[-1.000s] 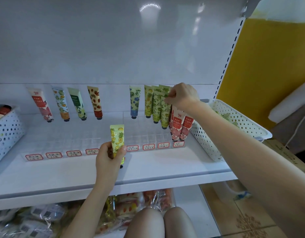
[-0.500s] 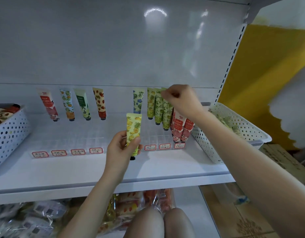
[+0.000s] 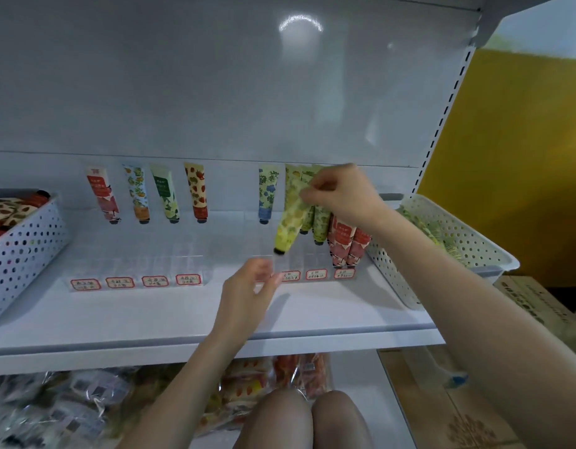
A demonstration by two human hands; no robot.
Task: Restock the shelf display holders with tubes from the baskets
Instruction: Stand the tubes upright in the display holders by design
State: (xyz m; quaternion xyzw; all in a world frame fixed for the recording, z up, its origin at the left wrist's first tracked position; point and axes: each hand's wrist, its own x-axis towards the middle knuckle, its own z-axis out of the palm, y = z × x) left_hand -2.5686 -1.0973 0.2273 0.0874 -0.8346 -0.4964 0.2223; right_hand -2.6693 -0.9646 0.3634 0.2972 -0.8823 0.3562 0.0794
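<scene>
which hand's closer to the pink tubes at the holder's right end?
Right. The right hand is just above the pink tubes, pinching a yellow tube; the left hand is lower left of them, apart.

Bright fruit and flower prints against a white shelf (image 3: 150, 319).
From the left: first tube (image 3: 102, 197) red and white with pink fruit; second tube (image 3: 137, 192) pale with orange fruit; third tube (image 3: 165, 194) pale green with a dark green label; fourth tube (image 3: 196, 192) cream with red strawberries; fifth tube (image 3: 267, 192) blue blossoms and green leaves. The tilted tube (image 3: 290, 222) is yellow and green; the green tubes (image 3: 321, 223) are leafy green, the red tubes (image 3: 345, 246) red, pink and white. Left basket (image 3: 27, 254) and right basket (image 3: 468, 244) are white, dotted with holes. The labels (image 3: 154, 281) are white with red borders; the wall (image 3: 507, 157) is mustard yellow.
</scene>
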